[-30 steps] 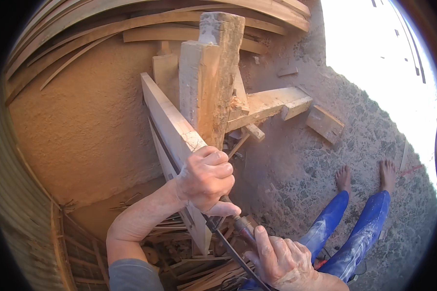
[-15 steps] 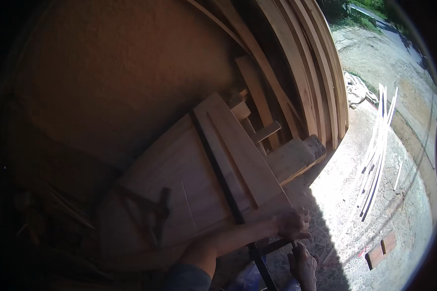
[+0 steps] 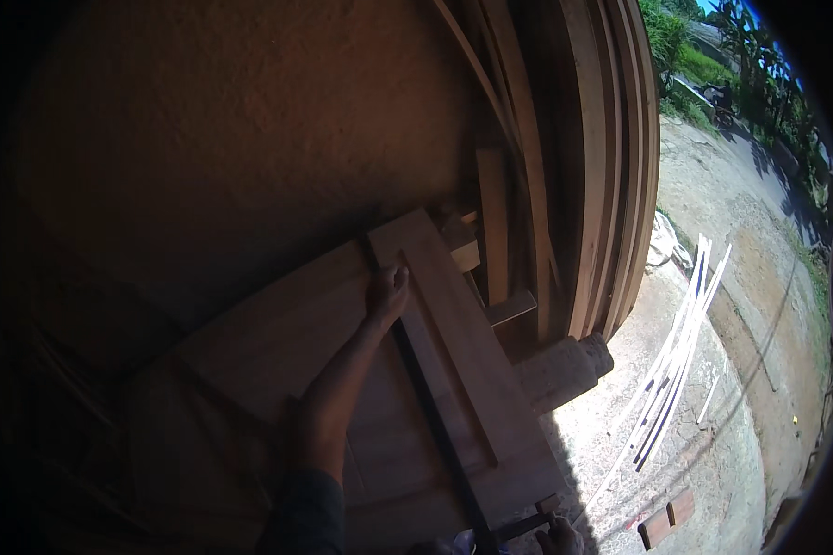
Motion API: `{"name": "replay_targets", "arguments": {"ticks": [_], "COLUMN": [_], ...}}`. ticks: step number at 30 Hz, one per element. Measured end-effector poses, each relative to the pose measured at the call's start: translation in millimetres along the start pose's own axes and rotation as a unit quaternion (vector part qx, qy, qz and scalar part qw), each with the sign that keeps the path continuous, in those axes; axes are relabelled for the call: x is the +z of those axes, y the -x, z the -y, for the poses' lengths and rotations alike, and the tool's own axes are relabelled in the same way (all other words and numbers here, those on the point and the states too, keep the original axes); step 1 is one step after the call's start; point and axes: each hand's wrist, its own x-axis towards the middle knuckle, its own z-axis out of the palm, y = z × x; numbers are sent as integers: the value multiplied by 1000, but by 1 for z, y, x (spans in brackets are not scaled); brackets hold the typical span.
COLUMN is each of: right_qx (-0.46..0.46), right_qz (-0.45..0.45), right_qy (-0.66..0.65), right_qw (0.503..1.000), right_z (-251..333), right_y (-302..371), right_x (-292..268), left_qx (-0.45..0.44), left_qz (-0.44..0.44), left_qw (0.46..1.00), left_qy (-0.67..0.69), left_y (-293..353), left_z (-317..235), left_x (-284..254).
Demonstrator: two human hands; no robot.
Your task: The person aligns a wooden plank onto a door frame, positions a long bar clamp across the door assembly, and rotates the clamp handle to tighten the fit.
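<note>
A large wooden panel (image 3: 453, 361) with recessed grooves lies tilted across the middle. The long black bar of a clamp (image 3: 432, 402) runs over it from the far edge to the near edge. My left hand (image 3: 389, 294) is closed round the bar close to its far end, the arm stretched across the panel. At the lower edge my right hand (image 3: 561, 536) grips the clamp's near end, beside a small wooden block (image 3: 548, 504) at the panel's edge; part of this hand is cut off by the frame.
Long planks (image 3: 611, 185) stand against the dark brown wall (image 3: 268, 129). A thick timber (image 3: 565, 375) juts out beside the panel. On sunlit concrete lie a bundle of thin white strips (image 3: 680, 361) and reddish wood offcuts (image 3: 666, 523). The left side is too dark to make out.
My left hand has moved from the clamp's near end to its far end. My right hand stays at the near end. The view has shifted, so the panel sits lower.
</note>
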Motion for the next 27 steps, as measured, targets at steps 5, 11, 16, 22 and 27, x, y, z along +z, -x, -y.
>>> {"name": "replay_targets", "arguments": {"ticks": [5,11,16,22,27], "right_qx": [108,192,195,247,274], "right_qz": [52,18,-29,-8,20], "right_qy": [63,-72,-22,29,-22], "right_qw": [991,978,980,968,961], "right_z": [6,-21,14,25,14], "right_y": [-6,9,-3,-13,-12], "right_x": [-1,16,9,3,7], "left_qx": [77,102,203,274,212], "left_qz": [-92,12,-67,71,106], "left_qw": [992,987,937,880,887], "left_qy": [-44,-121,-275,-381,-397], "left_y": [-156,-272,-308,-314,-315], "left_z": [63,108,169,150,132], "left_x": [28,112,175,141,144]}}
